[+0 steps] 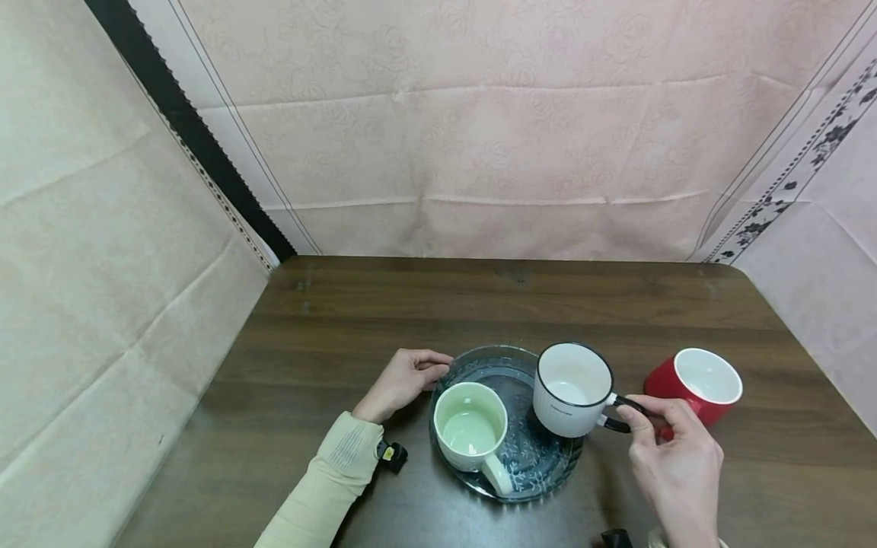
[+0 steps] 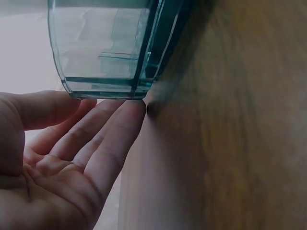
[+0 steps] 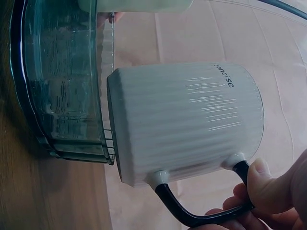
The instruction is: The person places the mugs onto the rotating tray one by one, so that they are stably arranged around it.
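Note:
My right hand (image 1: 674,449) grips the black handle of a white mug (image 3: 192,120) with a dark rim and the word "concise" on its side. The mug is upright, and its base is just above the rim of a round, clear blue-green tray (image 3: 62,96). On the tray's left part stands a pale green mug (image 1: 470,418), its handle toward the front right. My left hand (image 1: 411,378) touches the tray's left side; its fingers (image 2: 112,139) are nearly straight, with the tips against the wall. A red mug (image 1: 695,384) with a white inside is partly hidden behind my right hand.
The brown wooden table (image 1: 308,441) has rounded far corners. Pale cloth hangs (image 1: 479,152) behind it and along both sides. A black wrist strap (image 1: 392,454) is on my left wrist.

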A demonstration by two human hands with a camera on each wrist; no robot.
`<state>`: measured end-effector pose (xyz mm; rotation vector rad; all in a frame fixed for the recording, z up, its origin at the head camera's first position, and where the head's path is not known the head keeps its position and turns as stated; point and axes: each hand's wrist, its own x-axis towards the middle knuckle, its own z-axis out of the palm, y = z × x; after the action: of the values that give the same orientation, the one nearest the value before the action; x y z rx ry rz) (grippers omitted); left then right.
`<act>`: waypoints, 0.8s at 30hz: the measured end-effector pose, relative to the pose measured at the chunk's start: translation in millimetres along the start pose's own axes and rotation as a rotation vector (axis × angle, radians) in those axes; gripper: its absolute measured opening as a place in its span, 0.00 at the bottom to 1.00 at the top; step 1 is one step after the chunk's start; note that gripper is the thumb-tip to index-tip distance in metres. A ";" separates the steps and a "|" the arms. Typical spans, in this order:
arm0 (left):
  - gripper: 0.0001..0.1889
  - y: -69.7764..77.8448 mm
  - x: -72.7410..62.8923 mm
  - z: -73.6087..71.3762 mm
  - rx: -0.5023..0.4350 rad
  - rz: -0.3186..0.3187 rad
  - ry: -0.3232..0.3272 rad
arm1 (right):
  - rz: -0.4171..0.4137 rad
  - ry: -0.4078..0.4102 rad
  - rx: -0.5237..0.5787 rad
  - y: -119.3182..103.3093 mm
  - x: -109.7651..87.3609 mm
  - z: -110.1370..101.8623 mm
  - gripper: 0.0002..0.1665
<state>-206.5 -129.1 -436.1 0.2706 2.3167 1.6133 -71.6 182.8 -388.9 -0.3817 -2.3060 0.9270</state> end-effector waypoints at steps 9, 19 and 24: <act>0.11 -0.6 0.5 0.3 0.000 0.000 0.004 | 0.014 -0.022 -0.008 -1.7 0.7 2.0 0.11; 0.11 -0.7 0.6 0.0 0.007 0.002 0.007 | 0.001 -0.018 0.016 -1.8 0.8 2.5 0.11; 0.11 -1.0 0.5 -0.2 0.009 0.002 0.005 | 0.065 -0.069 -0.009 -3.4 0.7 2.5 0.11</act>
<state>-207.0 -129.6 -437.1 0.2711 2.3283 1.6073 -73.8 179.4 -387.6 -0.4371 -2.3737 0.9762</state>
